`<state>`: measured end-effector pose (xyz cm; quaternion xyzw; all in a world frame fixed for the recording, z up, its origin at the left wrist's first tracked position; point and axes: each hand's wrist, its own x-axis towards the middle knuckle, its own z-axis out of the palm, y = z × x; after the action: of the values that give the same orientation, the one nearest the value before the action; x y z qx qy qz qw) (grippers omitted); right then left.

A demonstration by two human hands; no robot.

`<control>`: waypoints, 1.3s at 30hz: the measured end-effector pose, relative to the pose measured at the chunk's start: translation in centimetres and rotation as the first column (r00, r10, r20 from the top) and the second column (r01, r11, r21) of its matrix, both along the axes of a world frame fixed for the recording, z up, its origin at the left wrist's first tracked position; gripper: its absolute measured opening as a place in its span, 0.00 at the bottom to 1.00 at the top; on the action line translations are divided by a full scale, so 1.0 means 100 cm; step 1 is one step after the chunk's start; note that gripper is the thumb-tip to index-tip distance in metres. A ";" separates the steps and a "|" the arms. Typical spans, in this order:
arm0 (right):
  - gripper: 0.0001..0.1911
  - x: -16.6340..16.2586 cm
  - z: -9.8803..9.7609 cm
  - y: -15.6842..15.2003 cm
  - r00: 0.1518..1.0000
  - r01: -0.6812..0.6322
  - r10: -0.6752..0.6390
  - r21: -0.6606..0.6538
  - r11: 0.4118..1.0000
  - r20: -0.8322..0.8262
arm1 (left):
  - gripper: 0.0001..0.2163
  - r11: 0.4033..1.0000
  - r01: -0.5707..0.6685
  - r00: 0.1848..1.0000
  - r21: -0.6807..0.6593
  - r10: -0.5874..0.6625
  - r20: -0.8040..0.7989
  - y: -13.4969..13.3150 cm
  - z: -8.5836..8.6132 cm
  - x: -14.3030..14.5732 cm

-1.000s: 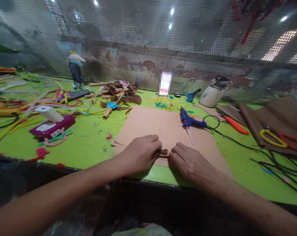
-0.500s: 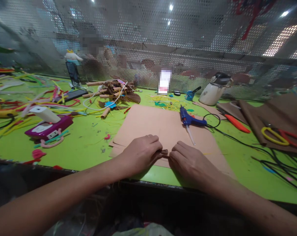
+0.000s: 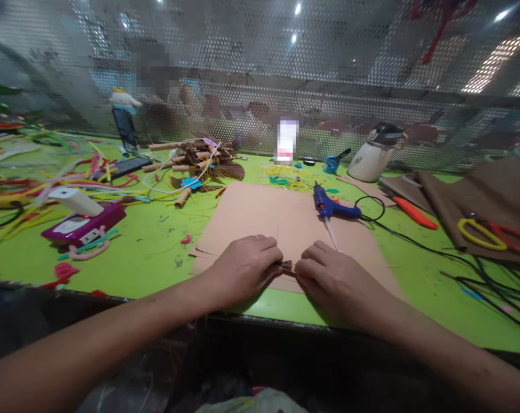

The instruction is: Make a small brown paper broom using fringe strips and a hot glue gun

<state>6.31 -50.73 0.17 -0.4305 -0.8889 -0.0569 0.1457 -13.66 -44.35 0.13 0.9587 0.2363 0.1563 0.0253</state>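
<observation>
My left hand (image 3: 253,263) and my right hand (image 3: 326,272) face each other low over the near part of some tan paper sheets (image 3: 260,209). Both hands have their fingers closed on a small brown paper piece (image 3: 288,267); only its short middle stretch shows between the fingertips, looking narrow and folded or rolled. Its ends are hidden by my fingers. Just beyond my right hand, a blue glue gun (image 3: 335,207) lies on the sheets, with a pale glue stick (image 3: 332,232) pointing toward me.
A purple power strip (image 3: 85,225) with a white plug sits left, near scattered coloured pipe cleaners. Brown paper rolls (image 3: 199,160) are heaped at back. A white jug (image 3: 371,155), orange cutter (image 3: 415,213), scissors (image 3: 483,235) and looped black cable (image 3: 492,287) are at right.
The hands stay almost in place, still holding the brown paper piece. The right fingertips shift slightly, and the whole view moves a little.
</observation>
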 end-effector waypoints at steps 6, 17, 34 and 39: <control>0.13 0.001 -0.005 0.000 0.999 -0.012 0.013 0.021 1.000 -0.036 | 0.13 1.000 -0.003 1.000 -0.006 0.003 -0.001 0.001 -0.002 -0.001; 0.12 0.010 -0.014 -0.004 0.976 -0.004 0.008 0.016 1.000 -0.218 | 0.11 0.996 0.087 0.996 -0.009 -0.087 -0.013 0.007 0.001 -0.005; 0.06 0.009 -0.001 0.006 0.980 -0.028 -0.010 -0.189 0.982 -0.198 | 0.08 0.981 0.109 0.993 -0.159 -0.100 0.063 0.009 0.007 -0.003; 0.11 -0.003 -0.007 0.006 0.994 0.000 -0.004 -0.034 0.999 -0.106 | 0.07 0.986 0.120 0.993 -0.117 -0.117 0.033 0.008 0.006 -0.002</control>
<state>6.05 -50.17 -0.53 -0.4363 -0.8804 -0.0189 0.1850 -13.88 -43.58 0.73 0.9657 0.1872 0.1529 0.0946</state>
